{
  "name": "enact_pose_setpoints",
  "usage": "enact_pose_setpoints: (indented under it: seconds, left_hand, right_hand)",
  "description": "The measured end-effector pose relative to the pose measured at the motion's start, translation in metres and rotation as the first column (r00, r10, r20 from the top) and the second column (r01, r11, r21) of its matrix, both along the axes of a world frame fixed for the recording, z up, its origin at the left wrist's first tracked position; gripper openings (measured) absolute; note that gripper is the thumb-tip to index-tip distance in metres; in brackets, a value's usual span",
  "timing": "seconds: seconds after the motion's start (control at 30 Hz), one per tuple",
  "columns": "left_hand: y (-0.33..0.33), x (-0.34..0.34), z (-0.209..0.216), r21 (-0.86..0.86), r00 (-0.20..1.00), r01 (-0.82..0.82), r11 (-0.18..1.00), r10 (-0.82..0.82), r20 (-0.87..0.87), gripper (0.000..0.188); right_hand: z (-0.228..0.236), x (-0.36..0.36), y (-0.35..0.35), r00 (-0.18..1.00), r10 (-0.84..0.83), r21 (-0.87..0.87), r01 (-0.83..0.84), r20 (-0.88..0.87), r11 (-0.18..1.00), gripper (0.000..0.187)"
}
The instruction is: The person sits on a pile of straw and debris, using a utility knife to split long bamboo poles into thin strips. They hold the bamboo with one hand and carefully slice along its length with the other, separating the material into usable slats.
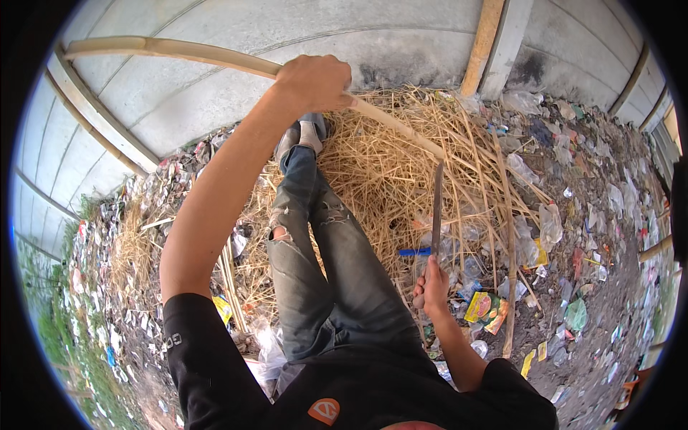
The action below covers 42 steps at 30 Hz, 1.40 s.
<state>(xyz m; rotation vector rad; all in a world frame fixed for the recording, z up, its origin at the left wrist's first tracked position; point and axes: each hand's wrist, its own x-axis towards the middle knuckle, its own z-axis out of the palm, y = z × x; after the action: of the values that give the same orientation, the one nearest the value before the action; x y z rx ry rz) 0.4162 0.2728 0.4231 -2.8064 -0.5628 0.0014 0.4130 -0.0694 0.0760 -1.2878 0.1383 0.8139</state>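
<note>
Fingers of left hand (313,81) wrapped round smooth pale bamboo pole (215,56); right hand (432,288) grips long flat knife (436,208), blade upright beyond its fingers, over dry straw (387,165).

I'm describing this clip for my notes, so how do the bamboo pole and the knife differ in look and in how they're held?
The bamboo pole is long, pale tan and round; the knife is short, dark and flat. The left hand grips the pole mid-length with the arm stretched out, while the right hand holds the knife by its handle near the hip. The pole slants across the straw; the knife points upright. Each is gripped in one fist.
</note>
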Motion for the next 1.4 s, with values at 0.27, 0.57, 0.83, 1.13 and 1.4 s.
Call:
enact_pose_setpoints:
  seconds: [0.27, 0.57, 0.83, 1.13, 1.4]
  left_hand:
    - [-0.034, 0.049, -0.133, 0.046, 0.87, 0.165, 0.985, -0.124, -0.477, 0.028]
    - [-0.079, 0.066, -0.139, 0.351, 0.904, 0.427, 0.833, -0.384, -0.189, 0.037]
    - [-0.017, 0.037, -0.011, 0.218, -0.337, 0.354, 0.909, -0.094, 0.937, 0.05]
    - [0.024, 0.073, 0.031, -0.359, 0.19, 0.901, 0.243, 0.523, 0.831, 0.057]
    - [-0.02, 0.054, 0.061, -0.191, -0.083, 0.863, 0.467, 0.505, 0.859, 0.053]
  right_hand:
    - [-0.001, -0.002, 0.007, 1.0, -0.004, -0.005, 0.004, -0.02, 1.0, 0.048]
    - [0.009, -0.006, 0.005, 1.0, -0.003, -0.004, 0.003, -0.005, 1.0, 0.046]
    - [0.008, -0.005, 0.008, 1.0, 0.023, -0.017, -0.023, -0.008, 1.0, 0.047]
    - [0.033, -0.004, 0.019, 0.976, 0.132, 0.004, -0.134, 0.175, 0.991, 0.046]
    - [0.046, 0.007, 0.021, 0.963, 0.131, 0.045, -0.146, 0.237, 0.988, 0.046]
